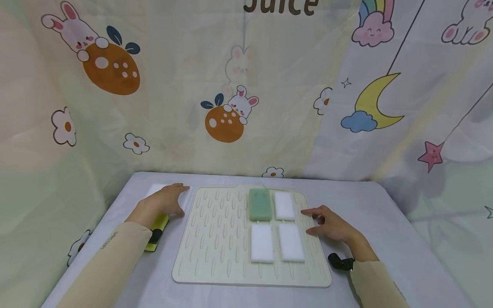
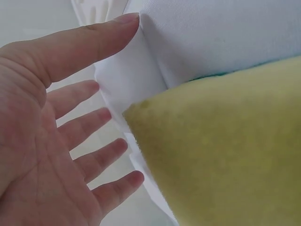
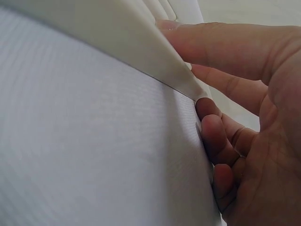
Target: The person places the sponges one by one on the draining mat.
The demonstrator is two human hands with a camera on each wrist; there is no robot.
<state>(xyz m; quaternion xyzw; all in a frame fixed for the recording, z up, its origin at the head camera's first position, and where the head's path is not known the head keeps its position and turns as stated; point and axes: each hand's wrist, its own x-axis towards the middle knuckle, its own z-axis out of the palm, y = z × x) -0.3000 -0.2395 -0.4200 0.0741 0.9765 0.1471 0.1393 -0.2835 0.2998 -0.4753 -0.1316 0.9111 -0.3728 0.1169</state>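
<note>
My left hand (image 1: 163,202) hovers left of a cream ridged mat (image 1: 215,273), fingers spread and holding nothing. Below its wrist lies a yellow sponge (image 1: 158,226), partly hidden by the sleeve; in the left wrist view the sponge (image 2: 225,136) shows a thin green edge. At the mat's right side, my right hand (image 1: 333,224) touches the rim with thumb and fingertips, the lower fingers loosely bent beside the edge. On the mat's right half sit a green sponge (image 1: 259,204) and three white sponges, at back right (image 1: 284,205), front left (image 1: 262,243) and front right (image 1: 291,243).
A white cloth covers the table (image 1: 215,297) beneath the mat. Printed fabric (image 1: 173,107) hangs behind and along both sides. A black wrist camera (image 1: 339,262) sits on the right wrist, close to the mat's right edge.
</note>
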